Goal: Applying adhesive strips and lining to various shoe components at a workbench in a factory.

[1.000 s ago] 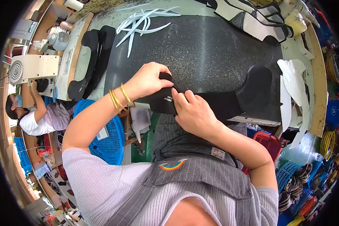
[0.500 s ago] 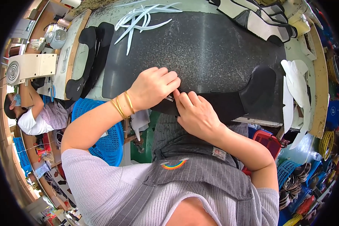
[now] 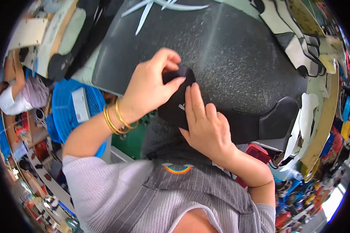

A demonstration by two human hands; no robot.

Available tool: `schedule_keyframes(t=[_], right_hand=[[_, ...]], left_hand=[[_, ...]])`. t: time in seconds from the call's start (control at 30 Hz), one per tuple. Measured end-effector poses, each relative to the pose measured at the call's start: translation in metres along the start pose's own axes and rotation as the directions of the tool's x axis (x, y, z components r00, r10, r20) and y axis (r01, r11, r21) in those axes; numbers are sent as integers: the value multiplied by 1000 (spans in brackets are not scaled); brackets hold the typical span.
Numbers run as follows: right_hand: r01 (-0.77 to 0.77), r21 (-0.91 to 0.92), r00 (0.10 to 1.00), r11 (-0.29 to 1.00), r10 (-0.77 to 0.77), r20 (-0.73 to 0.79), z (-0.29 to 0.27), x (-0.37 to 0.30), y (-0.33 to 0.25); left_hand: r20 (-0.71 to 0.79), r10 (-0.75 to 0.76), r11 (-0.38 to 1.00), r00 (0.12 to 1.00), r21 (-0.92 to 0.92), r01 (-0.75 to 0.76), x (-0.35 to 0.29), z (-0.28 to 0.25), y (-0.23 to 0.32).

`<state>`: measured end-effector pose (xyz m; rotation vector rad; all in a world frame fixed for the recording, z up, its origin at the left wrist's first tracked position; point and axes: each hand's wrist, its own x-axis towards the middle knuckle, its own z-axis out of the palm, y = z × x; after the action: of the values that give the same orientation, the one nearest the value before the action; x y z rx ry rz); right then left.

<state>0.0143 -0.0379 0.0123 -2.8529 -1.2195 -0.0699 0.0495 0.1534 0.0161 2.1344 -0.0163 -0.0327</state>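
Observation:
A long black fabric piece (image 3: 245,126) with a wide rounded end lies along the near edge of a dark work mat (image 3: 237,58). At its left end, my left hand (image 3: 147,87) pinches a raised, folded-over flap between thumb and fingers. My right hand (image 3: 208,130) rests on the piece just right of the fold, index and middle fingers stretched out flat and the thumb apart. Small white print shows on the fabric between the hands. Part of the piece under my right hand is hidden.
Pale strips (image 3: 146,13) lie at the mat's far left. More black pieces (image 3: 91,37) lie left of it. Black-and-white pieces (image 3: 293,50) and white cut shapes (image 3: 309,110) sit at the right. A blue basket (image 3: 60,103) stands below left; another person (image 3: 17,95) is beyond.
My left hand has lifted and folded the left end of the black piece. My right fingers have straightened and now lie flat on it. The whole view has shifted and tilted.

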Motion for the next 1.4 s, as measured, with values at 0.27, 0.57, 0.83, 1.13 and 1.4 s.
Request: schedule_keyframes(t=[0.27, 0.57, 0.83, 1.13, 1.4], right_hand=[[-54, 94, 976, 994, 32, 215, -19, 12, 6], [144, 308, 945, 940, -39, -325, -12, -35, 40], [261, 247, 933, 933, -178, -313, -1, -76, 57], [226, 386, 924, 894, -71, -375, 8, -82, 57], [14, 442, 978, 897, 81, -193, -12, -121, 111]], left_hand=[[-106, 456, 755, 883, 571, -322, 9, -17, -2], [344, 447, 779, 825, 303, -549, -40, -6, -1], [337, 525, 515, 782, 606, -607, -75, 37, 4], [299, 632, 564, 715, 455, -689, -68, 77, 41], [437, 532, 612, 726, 394, -686, -53, 89, 77]])
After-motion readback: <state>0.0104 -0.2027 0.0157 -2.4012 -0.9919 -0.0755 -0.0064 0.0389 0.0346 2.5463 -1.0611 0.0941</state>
